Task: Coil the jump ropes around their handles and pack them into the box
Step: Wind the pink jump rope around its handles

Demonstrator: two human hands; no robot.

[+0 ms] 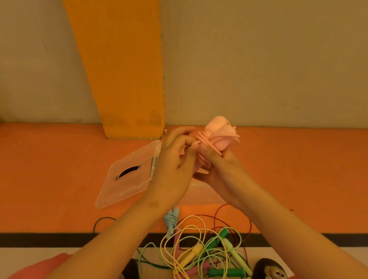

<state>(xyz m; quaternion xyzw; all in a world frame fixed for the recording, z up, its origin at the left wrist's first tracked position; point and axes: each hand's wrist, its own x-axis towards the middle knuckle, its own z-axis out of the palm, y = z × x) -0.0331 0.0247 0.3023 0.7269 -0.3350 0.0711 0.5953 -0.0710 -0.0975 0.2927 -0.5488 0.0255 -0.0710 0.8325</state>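
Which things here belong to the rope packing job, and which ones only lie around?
Job: pink jump rope, held by left hand and right hand; tangled ropes; coiled blue rope; clear box; lid.
Lying about: black slipper.

1. Plain beige wall point(274, 58), lightly marked, meeting floor at straight joint.
2. Yellow-orange column point(119, 55) against wall, smudged near base.
3. Orange floor point(43, 160) below, bordered on near side by black stripe point(36, 238).
4. Pale floor strip point(347, 249) nearer than stripe.
5. Warm, dim lighting throughout.

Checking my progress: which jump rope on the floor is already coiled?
The light blue rope near the clear lid: its cord wraps its handles, while the other ropes lie loosely tangled.
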